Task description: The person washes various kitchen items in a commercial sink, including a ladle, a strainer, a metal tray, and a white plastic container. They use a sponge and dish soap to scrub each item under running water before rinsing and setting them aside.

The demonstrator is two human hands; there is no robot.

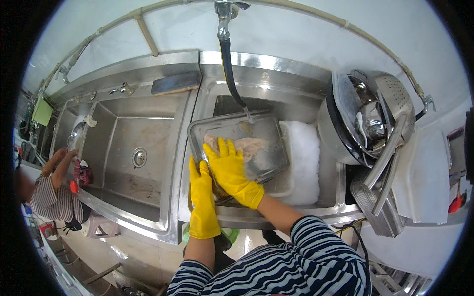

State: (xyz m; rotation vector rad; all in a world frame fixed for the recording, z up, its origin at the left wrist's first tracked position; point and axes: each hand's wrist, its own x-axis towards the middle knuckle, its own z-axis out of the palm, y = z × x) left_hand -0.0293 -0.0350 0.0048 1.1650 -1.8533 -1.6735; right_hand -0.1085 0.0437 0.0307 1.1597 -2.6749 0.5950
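My left hand (203,196), in a yellow rubber glove, holds the near left edge of a clear rectangular tub (237,117) lying over the right-hand sink. In a matching glove, my right hand (230,168) presses a wet, pale cloth (253,147) against the tub's surface. Water runs from a black hose (230,74) onto the tub's far side. Beneath and to the right of it lie another clear tub and white foam (303,162). My right fingers rest on the cloth; their grip on it is hidden.
A second steel sink (139,137) adjoins on the left, with a dark block (176,83) on its back ledge. Farther left, a co-worker's hands (70,152) are at another basin. Stacked pots and a steel colander (392,87) stand at the right, beside white plastic bins (422,174).
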